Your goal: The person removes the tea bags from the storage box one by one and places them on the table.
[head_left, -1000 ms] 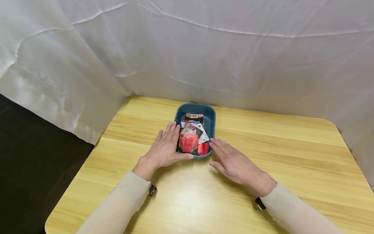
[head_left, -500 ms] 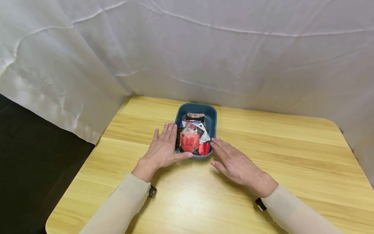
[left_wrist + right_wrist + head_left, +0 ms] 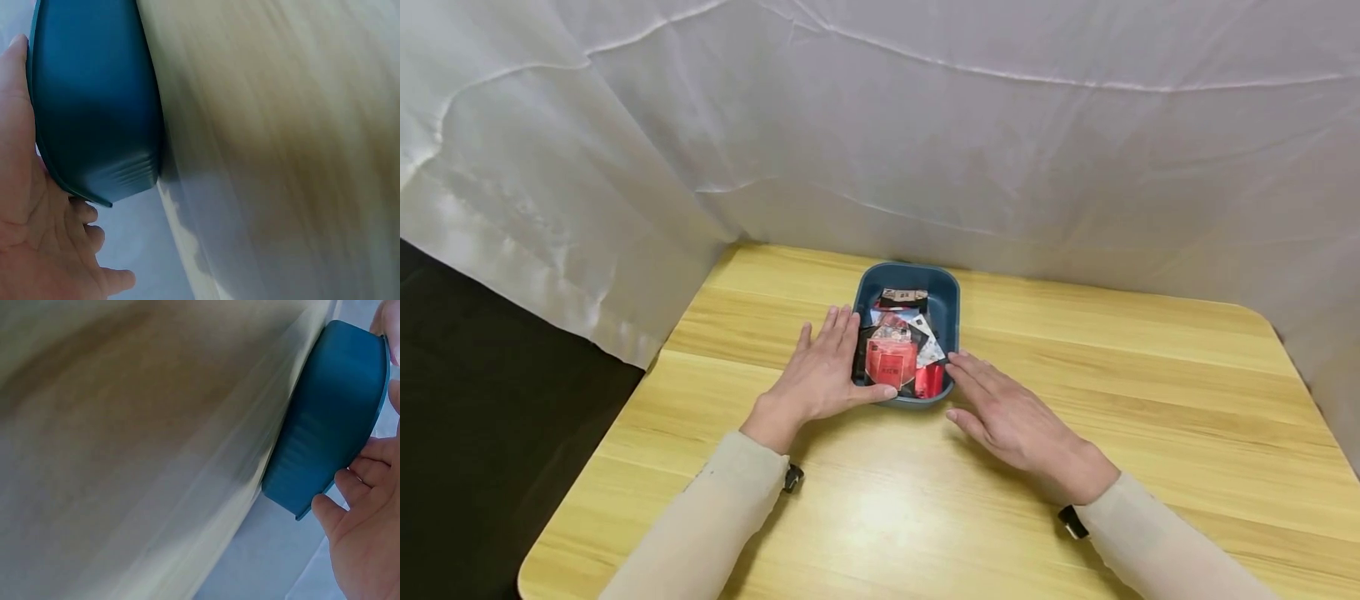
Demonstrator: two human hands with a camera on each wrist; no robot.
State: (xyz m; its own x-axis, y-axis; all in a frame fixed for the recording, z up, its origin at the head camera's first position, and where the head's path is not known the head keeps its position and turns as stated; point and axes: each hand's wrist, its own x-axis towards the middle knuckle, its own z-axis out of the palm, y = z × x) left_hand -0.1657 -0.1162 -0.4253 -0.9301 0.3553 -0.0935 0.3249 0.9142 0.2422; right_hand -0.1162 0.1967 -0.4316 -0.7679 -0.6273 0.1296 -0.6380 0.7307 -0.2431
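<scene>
A dark blue rectangular bin point(image 3: 943, 321) stands toward the back of the table, filled with several flat packets. On top of the pile at the near end lies a red packet point(image 3: 891, 367), and a white patterned packet point(image 3: 928, 340) leans beside it. My left hand point(image 3: 816, 375) lies along the bin's left side, fingers extended on the rim and thumb across the near edge. Fingertips of my right hand point(image 3: 1018, 417) touch the right side close to the near corner, fingers straight. In the right wrist view these fingers point(image 3: 353, 487) meet the rim from outside.
The light wooden table point(image 3: 1112, 417) spreads out around the bin, widest to the right. Pale fabric point(image 3: 925, 142) hangs behind the table's back edge and at the left. A dark area point(image 3: 497, 433) lies beyond the left edge.
The bin has shifted slightly to the right, and both hands have moved along with it. The packets keep their arrangement inside.
</scene>
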